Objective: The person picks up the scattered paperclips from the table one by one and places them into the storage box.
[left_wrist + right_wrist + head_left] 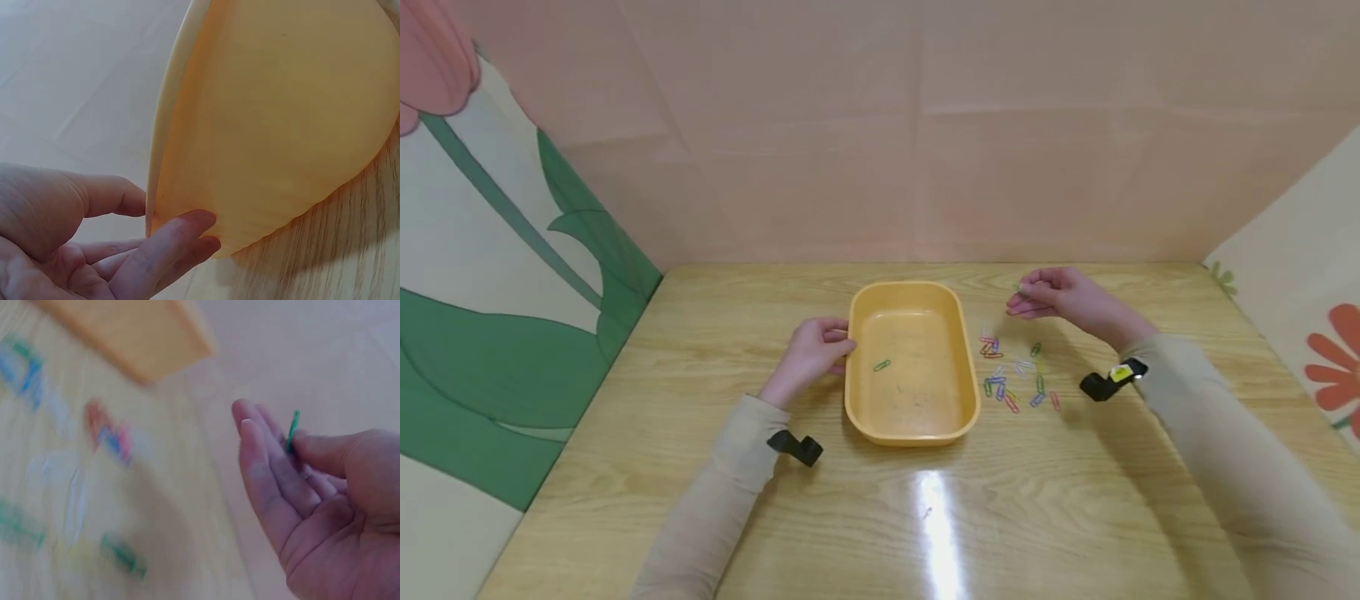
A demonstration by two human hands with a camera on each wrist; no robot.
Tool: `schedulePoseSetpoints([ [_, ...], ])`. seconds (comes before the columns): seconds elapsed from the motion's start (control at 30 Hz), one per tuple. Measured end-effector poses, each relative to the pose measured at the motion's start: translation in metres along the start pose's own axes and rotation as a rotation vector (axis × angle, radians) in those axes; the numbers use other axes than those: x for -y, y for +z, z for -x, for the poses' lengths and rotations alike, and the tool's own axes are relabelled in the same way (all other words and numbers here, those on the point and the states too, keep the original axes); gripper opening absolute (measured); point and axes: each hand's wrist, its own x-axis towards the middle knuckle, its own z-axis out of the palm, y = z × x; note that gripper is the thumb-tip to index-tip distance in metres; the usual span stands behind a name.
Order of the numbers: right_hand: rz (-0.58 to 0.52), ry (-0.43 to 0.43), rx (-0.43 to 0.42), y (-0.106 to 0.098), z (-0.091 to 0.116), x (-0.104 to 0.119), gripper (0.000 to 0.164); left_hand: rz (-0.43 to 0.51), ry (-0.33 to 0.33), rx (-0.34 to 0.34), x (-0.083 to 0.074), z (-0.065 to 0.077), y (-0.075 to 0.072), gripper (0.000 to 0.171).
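Observation:
A yellow plastic tray sits in the middle of the table, with one green paper clip on its floor. At its left side my left hand grips the rim, thumb at the edge and fingertips against the outer wall. My right hand is raised above the table, to the right of the tray. Between its thumb and fingers it pinches a green paper clip. Several loose paper clips, such as a red paper clip and a green paper clip, lie scattered below that hand.
The wooden table reaches back to a pinkish covered wall. Flower-printed panels stand at both sides. A black wrist strap with a camera is on each forearm.

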Motion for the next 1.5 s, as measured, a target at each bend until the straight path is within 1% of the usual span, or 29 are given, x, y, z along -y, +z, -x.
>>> schedulePoseSetpoints([
  [0.1, -0.067, -0.021, 0.034, 0.008, -0.006, 0.015, 0.034, -0.009, 0.003, -0.001, 0.0, 0.0, -0.001, 0.038],
  [0.2, -0.129, -0.04, 0.093, 0.019, -0.011, 0.031, 0.031, -0.014, 0.004, -0.006, 0.0, 0.0, -0.001, 0.038],
  [0.43, -0.248, -0.008, 0.186, 0.046, -0.026, 0.056, 0.026, -0.02, 0.003, -0.007, -0.001, -0.002, 0.0, 0.038],
  [0.57, -0.27, 0.001, 0.224, 0.062, -0.033, 0.067, 0.024, -0.019, -0.004, -0.014, 0.0, -0.001, 0.0, 0.038],
  [0.73, -0.258, 0.024, 0.253, 0.081, -0.04, 0.073, 0.021, -0.016, -0.016, -0.016, 0.0, 0.0, 0.001, 0.038],
  [0.83, -0.24, 0.045, 0.294, 0.092, -0.045, 0.073, 0.023, -0.009, -0.013, -0.008, -0.001, 0.0, 0.0, 0.038],
  [1.1, -0.14, 0.113, 0.385, 0.122, -0.054, 0.073, 0.041, -0.014, 0.002, -0.014, -0.003, 0.0, 0.001, 0.038],
  [1.33, -0.026, 0.12, 0.47, 0.14, -0.056, 0.066, 0.036, 0.005, -0.007, 0.01, -0.003, 0.0, 0.001, 0.041],
  [1.5, 0.051, 0.166, 0.499, 0.146, -0.056, 0.065, 0.034, 0.023, -0.023, 0.031, -0.003, -0.001, 0.001, 0.044],
])
